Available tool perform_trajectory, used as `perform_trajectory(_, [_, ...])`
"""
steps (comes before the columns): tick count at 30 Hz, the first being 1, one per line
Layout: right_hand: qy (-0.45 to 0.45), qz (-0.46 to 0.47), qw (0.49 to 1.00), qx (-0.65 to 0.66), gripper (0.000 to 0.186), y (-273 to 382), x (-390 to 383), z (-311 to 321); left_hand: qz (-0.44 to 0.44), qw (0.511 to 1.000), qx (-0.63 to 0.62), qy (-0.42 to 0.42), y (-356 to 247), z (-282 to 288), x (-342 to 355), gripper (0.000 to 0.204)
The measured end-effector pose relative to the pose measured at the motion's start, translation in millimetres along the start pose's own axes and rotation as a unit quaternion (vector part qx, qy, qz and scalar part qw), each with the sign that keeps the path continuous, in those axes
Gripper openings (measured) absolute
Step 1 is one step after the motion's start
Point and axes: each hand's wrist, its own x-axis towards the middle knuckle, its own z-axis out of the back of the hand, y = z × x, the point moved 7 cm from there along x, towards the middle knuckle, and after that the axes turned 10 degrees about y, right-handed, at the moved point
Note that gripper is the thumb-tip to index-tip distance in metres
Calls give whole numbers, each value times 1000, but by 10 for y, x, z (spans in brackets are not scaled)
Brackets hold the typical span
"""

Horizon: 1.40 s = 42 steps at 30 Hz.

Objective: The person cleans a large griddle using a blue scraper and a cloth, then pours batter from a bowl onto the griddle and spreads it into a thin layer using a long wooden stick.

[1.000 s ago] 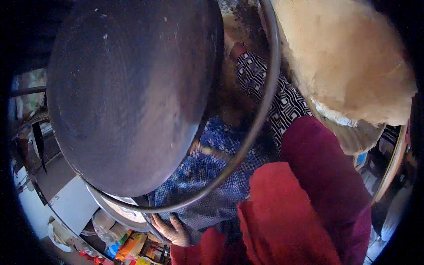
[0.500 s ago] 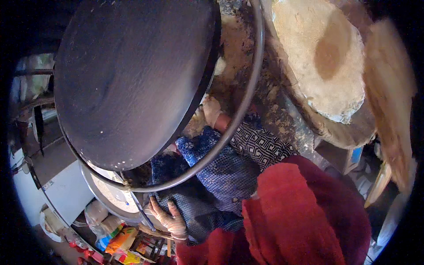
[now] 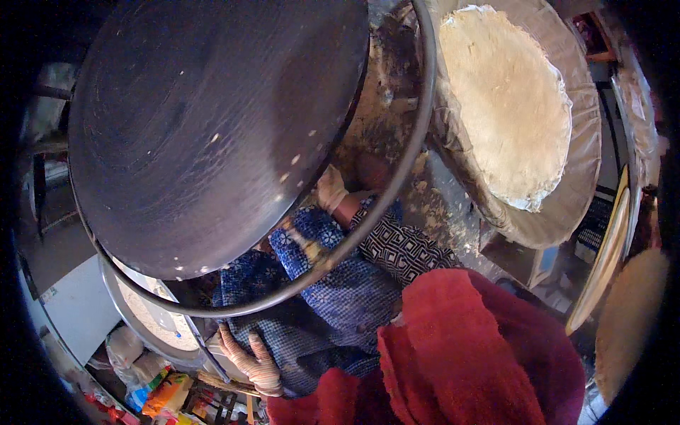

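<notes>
A large dark round griddle slants across the upper left inside a metal ring. My right hand, in a pale glove, curls below the griddle's right edge, holding something I cannot make out. My left hand, gloved likewise, has spread fingers touching blue cloth over my legs, beside the metal rim of a basin with pale, grainy contents. To the right, a thin pale flatbread lies on a round, cloth-covered board.
Thin round discs stand on edge at far right, near a brown disc. A white panel and bags with coloured packets are at lower left. A wooden box sits below the board.
My right hand has moved down toward my body. The brown sheet that covered the board at upper right has moved right and down, exposing the pale flatbread.
</notes>
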Motion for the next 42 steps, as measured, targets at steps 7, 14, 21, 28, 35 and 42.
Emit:
perform_trajectory(7, [17,81,992,-94,28,-90,-16,221,5,1000,-19,-1,-62,-26,9,63])
perform_trajectory(14, [-32,-110,986,117,50,-85,-68,27,2,1000,-28,-2,-43,-23,-7,61])
perform_trajectory(21, [2,-63,978,198,50,-465,182,280,4,1000,-6,-2,-128,12,37,62])
perform_trajectory(28, [48,145,948,-280,36,-201,115,224,1,1000,-5,-9,-44,-13,13,63])
perform_trajectory(35, [24,10,995,98,19,-387,95,245,12,1000,-1,1,-83,7,13,62])
perform_trajectory(42, [27,115,948,-295,25,-128,-15,257,-11,999,-43,-5,-96,21,50,62])
